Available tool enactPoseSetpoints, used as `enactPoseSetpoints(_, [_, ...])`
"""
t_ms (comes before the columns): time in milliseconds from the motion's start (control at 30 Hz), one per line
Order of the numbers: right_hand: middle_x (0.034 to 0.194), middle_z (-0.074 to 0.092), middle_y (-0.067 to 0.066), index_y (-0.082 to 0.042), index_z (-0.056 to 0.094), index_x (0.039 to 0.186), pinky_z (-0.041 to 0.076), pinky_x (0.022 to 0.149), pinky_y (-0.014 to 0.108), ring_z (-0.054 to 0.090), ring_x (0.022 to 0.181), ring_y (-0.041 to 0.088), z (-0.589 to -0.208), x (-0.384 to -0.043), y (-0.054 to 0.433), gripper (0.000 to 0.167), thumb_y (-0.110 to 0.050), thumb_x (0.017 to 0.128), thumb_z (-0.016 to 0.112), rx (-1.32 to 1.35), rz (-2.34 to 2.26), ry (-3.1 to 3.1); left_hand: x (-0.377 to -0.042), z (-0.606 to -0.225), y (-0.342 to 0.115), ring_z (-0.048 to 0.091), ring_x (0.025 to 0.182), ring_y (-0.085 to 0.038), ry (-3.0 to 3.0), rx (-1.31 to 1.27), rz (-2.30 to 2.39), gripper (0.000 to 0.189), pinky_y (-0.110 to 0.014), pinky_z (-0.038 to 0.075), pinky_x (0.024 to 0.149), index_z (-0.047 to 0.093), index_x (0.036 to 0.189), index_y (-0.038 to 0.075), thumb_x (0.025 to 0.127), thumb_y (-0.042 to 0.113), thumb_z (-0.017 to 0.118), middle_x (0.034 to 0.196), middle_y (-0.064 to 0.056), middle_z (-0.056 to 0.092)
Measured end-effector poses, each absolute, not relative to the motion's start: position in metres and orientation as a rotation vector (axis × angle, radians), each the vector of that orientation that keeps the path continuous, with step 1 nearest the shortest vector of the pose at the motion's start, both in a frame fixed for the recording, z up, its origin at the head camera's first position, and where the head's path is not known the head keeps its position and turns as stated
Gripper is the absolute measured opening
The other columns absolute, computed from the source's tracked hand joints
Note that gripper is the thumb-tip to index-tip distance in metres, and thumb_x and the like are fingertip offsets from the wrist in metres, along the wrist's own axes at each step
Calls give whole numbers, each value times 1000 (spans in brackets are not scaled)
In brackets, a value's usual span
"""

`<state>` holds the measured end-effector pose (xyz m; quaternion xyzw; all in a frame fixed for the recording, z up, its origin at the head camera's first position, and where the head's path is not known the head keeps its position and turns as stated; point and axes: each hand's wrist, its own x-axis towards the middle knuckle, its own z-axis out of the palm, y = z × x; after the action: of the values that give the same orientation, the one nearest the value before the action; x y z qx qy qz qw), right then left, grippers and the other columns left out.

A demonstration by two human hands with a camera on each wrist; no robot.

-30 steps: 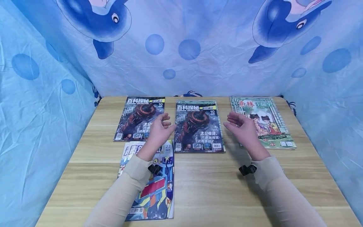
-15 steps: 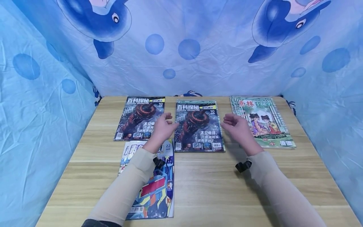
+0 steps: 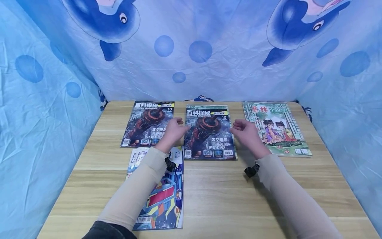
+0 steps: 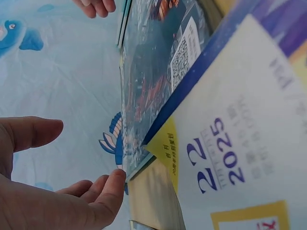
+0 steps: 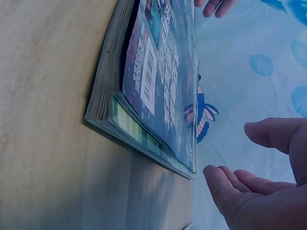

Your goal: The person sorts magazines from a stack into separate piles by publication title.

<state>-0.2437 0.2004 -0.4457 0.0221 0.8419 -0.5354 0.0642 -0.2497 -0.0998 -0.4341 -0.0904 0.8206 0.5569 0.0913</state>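
A dark Scientific Exploration magazine (image 3: pixel 209 136) lies at the middle of the table, on top of a green-edged magazine (image 3: pixel 194 107). My left hand (image 3: pixel 174 132) is at its left edge, thumb and fingers apart with nothing between them. On the other side my right hand (image 3: pixel 247 133) hovers at its right edge, thumb spread from the fingers. In the right wrist view, the fingertips (image 5: pixel 211 173) come close to the corner of the stacked magazines (image 5: pixel 158 96). The left wrist view shows the left hand (image 4: pixel 62 187) likewise holding nothing.
Another Scientific Exploration magazine (image 3: pixel 143 124) lies at the back left. Below it is a colourful magazine (image 3: pixel 167 199), partly under the left forearm. A green magazine with two cartoon figures (image 3: pixel 277 132) tops a stack at the right. Blue dolphin-print cloth (image 3: pixel 232 73) surrounds the wooden table (image 3: pixel 215 196).
Both hands have moved inward, towards the left and right edges of the middle magazine, and their thumbs now reach its sides. The magazines have stayed in place.
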Motion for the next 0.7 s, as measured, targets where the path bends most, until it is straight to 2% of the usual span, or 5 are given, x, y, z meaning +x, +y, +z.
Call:
enactPoseSetpoints(200, [134,58,22,7,47,145,49,102,42,57,122,35,-450,-249,198,64,-19,94,75,65,-1584,2558,-258,-437,-100,45,133,-36,2407,-277,1627,69,-46,45,106,36,153,-4,96,18,68,146,-21,46])
enactPoseSetpoints(467, [132,59,23,9,47,144,50,100,41,58,120,35,-455,-254,194,61,-16,94,73,77,-1579,2547,-264,-440,-99,36,140,-39,2387,-302,1524,72,-50,38,111,32,153,-7,97,24,68,154,-24,35])
enactPoseSetpoints(700, [132,58,22,8,46,145,50,101,43,57,121,35,-456,-256,193,61,-17,96,71,112,-1565,2510,-271,-443,-97,35,141,-38,2379,-354,1505,71,-50,37,112,32,153,-7,98,22,67,154,-24,35])
